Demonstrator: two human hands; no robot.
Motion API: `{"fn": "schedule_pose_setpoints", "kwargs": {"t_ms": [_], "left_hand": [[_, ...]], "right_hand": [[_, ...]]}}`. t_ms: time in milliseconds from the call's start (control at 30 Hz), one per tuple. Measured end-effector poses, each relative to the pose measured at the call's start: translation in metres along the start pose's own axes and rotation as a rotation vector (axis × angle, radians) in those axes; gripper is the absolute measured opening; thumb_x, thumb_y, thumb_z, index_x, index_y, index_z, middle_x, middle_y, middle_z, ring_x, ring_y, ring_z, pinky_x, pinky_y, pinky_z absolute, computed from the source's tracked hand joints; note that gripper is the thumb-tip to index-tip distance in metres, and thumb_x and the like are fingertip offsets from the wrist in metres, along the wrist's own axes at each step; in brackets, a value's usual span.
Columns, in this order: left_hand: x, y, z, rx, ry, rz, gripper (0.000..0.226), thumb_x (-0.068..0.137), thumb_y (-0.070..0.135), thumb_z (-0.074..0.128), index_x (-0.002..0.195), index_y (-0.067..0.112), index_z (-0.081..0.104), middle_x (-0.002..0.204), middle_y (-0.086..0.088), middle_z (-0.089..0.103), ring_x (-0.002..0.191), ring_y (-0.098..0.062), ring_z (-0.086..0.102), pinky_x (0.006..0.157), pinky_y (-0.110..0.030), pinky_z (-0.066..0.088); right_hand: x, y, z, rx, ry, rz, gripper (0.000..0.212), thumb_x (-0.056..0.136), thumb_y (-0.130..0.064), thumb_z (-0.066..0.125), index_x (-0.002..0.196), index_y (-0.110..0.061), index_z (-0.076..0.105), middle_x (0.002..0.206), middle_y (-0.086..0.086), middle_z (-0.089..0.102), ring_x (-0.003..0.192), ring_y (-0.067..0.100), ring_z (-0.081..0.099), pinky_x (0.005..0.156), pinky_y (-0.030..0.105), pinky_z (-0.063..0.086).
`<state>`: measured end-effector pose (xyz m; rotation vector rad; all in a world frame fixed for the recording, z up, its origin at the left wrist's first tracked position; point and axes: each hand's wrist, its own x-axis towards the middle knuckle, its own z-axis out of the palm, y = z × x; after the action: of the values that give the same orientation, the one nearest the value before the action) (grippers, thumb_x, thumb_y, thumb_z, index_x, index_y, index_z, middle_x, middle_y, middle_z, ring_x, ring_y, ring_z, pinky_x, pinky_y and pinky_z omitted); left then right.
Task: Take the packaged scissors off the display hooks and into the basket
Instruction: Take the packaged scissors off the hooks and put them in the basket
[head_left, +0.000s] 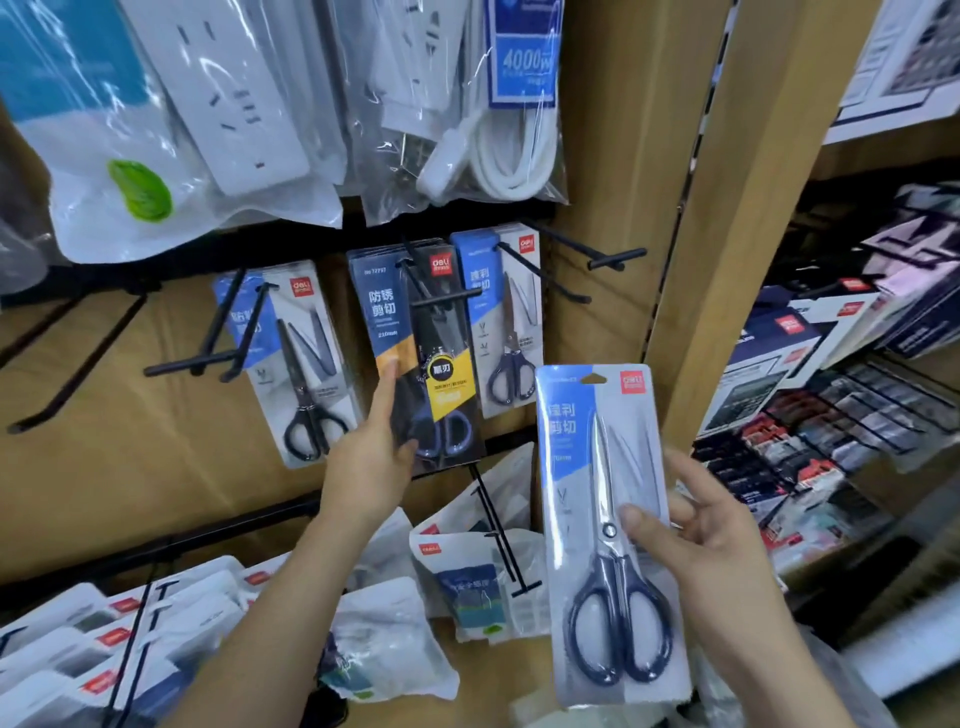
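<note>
Holding a blue-carded scissors pack in the grip of our right hand, we pinched the dark scissors pack on its hook with our left hand.

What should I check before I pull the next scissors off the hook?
1. The right hand holds the blue-and-white carded scissors pack firmly: ok.
2. The left hand grips the dark scissors pack with yellow label: ok.
3. That dark pack is off its black metal hook: not ok, it hangs there.
4. The basket is close by: cannot tell, none in view.
</note>
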<state>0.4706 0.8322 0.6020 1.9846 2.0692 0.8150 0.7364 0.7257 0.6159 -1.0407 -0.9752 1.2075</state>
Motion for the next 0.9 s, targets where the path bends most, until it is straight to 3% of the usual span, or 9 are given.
{"fn": "schedule_pose_setpoints", "kwargs": {"t_ms": [133, 200, 300, 433, 567, 633, 700, 800, 900], "left_hand": [[-0.021, 0.018, -0.016, 0.022, 0.115, 0.034, 0.042, 0.098, 0.017, 0.050, 0.139, 0.023, 0.052, 0.107, -0.007, 0.071, 0.088, -0.030, 0.066, 0.069, -0.039, 0.052], [-0.039, 0.044, -0.022, -0.264, 0.046, 0.047, 0.026, 0.102, 0.025, 0.050, 0.121, 0.022, 0.067, 0.098, 0.006, 0.074, 0.085, -0.017, 0.067, 0.071, -0.033, 0.052], [-0.058, 0.085, -0.029, -0.852, -0.179, -0.009, 0.025, 0.102, 0.031, 0.048, 0.120, 0.027, 0.064, 0.079, 0.010, 0.072, 0.070, -0.010, 0.064, 0.058, -0.027, 0.052], [-0.067, 0.105, -0.046, -1.106, -0.247, 0.008, 0.034, 0.090, 0.046, 0.045, 0.107, 0.029, 0.070, 0.083, -0.004, 0.073, 0.068, -0.014, 0.063, 0.050, -0.023, 0.050], [-0.064, 0.118, -0.054, -1.024, -0.242, 0.125, 0.025, 0.084, 0.040, 0.056, 0.097, 0.024, 0.069, 0.083, -0.002, 0.075, 0.072, -0.017, 0.068, 0.054, -0.025, 0.055], [-0.056, 0.126, -0.049, -0.967, -0.167, 0.137, 0.010, 0.092, 0.029, 0.059, 0.091, 0.023, 0.068, 0.087, -0.006, 0.076, 0.082, -0.027, 0.072, 0.066, -0.042, 0.060], [-0.048, 0.132, -0.045, -0.948, -0.071, 0.153, 0.012, 0.097, 0.020, 0.058, 0.090, 0.020, 0.067, 0.087, -0.014, 0.074, 0.083, -0.036, 0.070, 0.073, -0.053, 0.056], [-0.034, 0.141, -0.043, -0.911, 0.046, 0.204, 0.016, 0.100, 0.023, 0.056, 0.088, 0.017, 0.064, 0.082, -0.029, 0.064, 0.067, -0.041, 0.059, 0.060, -0.050, 0.050], [-0.021, 0.150, -0.041, -0.849, 0.084, 0.253, 0.019, 0.100, 0.027, 0.056, 0.085, 0.018, 0.061, 0.078, -0.032, 0.058, 0.061, -0.042, 0.051, 0.055, -0.050, 0.043]], "right_hand": [[0.000, 0.006, 0.003, -0.002, 0.026, -0.015, 0.024, 0.082, -0.002, 0.064, 0.105, -0.003, 0.069, 0.089, 0.015, 0.077, 0.072, 0.019, 0.074, 0.060, 0.023, 0.058], [-0.001, 0.009, 0.009, -0.024, 0.020, -0.036, 0.019, 0.081, -0.022, 0.070, 0.094, -0.009, 0.073, 0.084, 0.015, 0.077, 0.068, 0.018, 0.071, 0.061, 0.026, 0.057], [-0.002, 0.010, 0.014, -0.104, -0.028, -0.073, 0.040, 0.073, -0.056, 0.078, 0.093, -0.021, 0.074, 0.074, 0.016, 0.073, 0.065, 0.020, 0.064, 0.064, 0.031, 0.052], [-0.002, 0.007, 0.012, -0.073, -0.047, -0.102, 0.017, 0.085, -0.041, 0.072, 0.091, -0.025, 0.074, 0.073, 0.015, 0.074, 0.063, 0.020, 0.065, 0.061, 0.028, 0.053], [-0.004, 0.004, 0.008, -0.083, -0.055, -0.123, 0.049, 0.068, -0.068, 0.073, 0.094, -0.026, 0.073, 0.078, 0.024, 0.070, 0.066, 0.025, 0.061, 0.064, 0.037, 0.051], [-0.003, 0.004, 0.005, -0.121, -0.044, -0.118, 0.042, 0.076, -0.065, 0.066, 0.089, -0.025, 0.072, 0.074, 0.026, 0.063, 0.068, 0.022, 0.055, 0.065, 0.034, 0.046], [-0.002, 0.003, -0.002, -0.196, -0.075, -0.075, 0.038, 0.086, -0.062, 0.057, 0.085, -0.027, 0.071, 0.072, 0.012, 0.064, 0.070, 0.016, 0.057, 0.065, 0.025, 0.046], [-0.004, 0.005, -0.017, -0.241, -0.182, 0.092, 0.033, 0.090, -0.048, 0.046, 0.093, -0.035, 0.075, 0.086, -0.008, 0.077, 0.080, 0.008, 0.072, 0.067, 0.015, 0.052], [-0.007, 0.004, -0.026, -0.264, -0.225, 0.265, 0.034, 0.093, -0.045, 0.043, 0.105, -0.028, 0.069, 0.077, 0.004, 0.077, 0.064, 0.025, 0.073, 0.057, 0.032, 0.059]]}}
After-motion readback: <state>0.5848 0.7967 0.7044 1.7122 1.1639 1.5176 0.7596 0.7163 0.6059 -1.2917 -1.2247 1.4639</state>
